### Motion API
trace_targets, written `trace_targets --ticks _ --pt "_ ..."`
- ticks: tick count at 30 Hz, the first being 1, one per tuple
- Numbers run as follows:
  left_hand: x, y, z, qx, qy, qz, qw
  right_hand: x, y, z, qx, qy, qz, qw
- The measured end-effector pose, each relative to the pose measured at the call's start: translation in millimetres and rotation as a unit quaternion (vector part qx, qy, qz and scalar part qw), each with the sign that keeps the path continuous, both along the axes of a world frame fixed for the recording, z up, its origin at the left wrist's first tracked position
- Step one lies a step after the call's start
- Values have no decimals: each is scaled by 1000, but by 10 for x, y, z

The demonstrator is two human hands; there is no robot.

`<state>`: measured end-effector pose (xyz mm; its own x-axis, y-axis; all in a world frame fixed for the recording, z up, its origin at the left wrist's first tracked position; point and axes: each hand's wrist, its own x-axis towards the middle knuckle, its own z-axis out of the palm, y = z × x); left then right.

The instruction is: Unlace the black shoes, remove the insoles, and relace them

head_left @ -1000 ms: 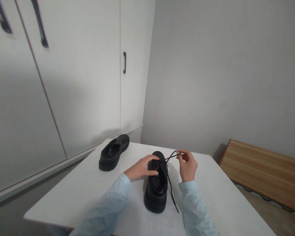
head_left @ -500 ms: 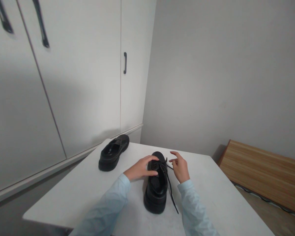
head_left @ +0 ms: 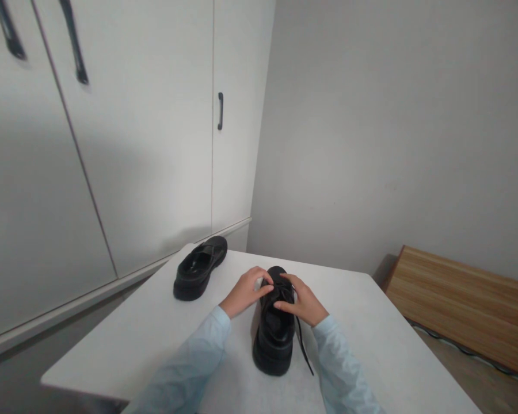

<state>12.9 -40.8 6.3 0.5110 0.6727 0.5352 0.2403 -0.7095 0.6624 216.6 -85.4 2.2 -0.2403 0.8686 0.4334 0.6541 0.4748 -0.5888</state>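
Observation:
A black lace-up shoe point(head_left: 274, 351) stands on the white table in front of me, its heel nearest me. My left hand point(head_left: 247, 292) is at the left side of its lacing, thumb and index fingertips together in a pinch on a black shoelace point(head_left: 277, 286); the lace between them is mostly hidden. Across the right side of the same shoe lies my right hand point(head_left: 303, 302), its thumb over the tongue and its index finger further up by the laces. One loose lace end hangs down the shoe's right side onto the table.
Another black shoe point(head_left: 197, 270) sits at the table's far left corner. The white table point(head_left: 362, 345) reaches toward a grey wall point(head_left: 371, 144). White cupboards point(head_left: 155, 144) with dark handles stand at left. A wooden panel point(head_left: 461, 305) is low at right.
My right hand has moved left from beside the shoe onto its laces and tongue. My left hand has drawn back from across the lacing to its left side, bringing its fingertips together.

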Motion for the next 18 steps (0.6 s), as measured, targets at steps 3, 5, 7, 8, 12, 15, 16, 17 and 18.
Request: trace_targets --ticks 3,5,7,8,12,15,16,17,18 --pt "12 -10 -7 6 9 6 1000 -4 7 -41 -27 9 2 1000" --pt "21 -12 -13 11 13 15 1000 -9 6 -46 -28 17 -2 999" --pt "29 -12 -15 14 20 24 999 -16 1 -39 -30 19 -4 999" --pt "32 -12 -14 14 24 29 999 -20 -3 -33 -32 18 -5 999" --pt "34 -13 -3 12 34 37 999 -29 -16 -10 -44 3 -9 999" --pt "35 -17 2 10 39 38 998 -34 -22 4 -44 -1 -7 999" --pt "36 -19 1 9 41 40 998 -36 -22 7 -43 -1 -6 999" --pt "38 -20 -1 8 43 41 998 -37 -23 9 -42 -1 -6 999" --pt "42 -21 -4 7 44 41 998 -38 -23 10 -42 -2 -5 999"
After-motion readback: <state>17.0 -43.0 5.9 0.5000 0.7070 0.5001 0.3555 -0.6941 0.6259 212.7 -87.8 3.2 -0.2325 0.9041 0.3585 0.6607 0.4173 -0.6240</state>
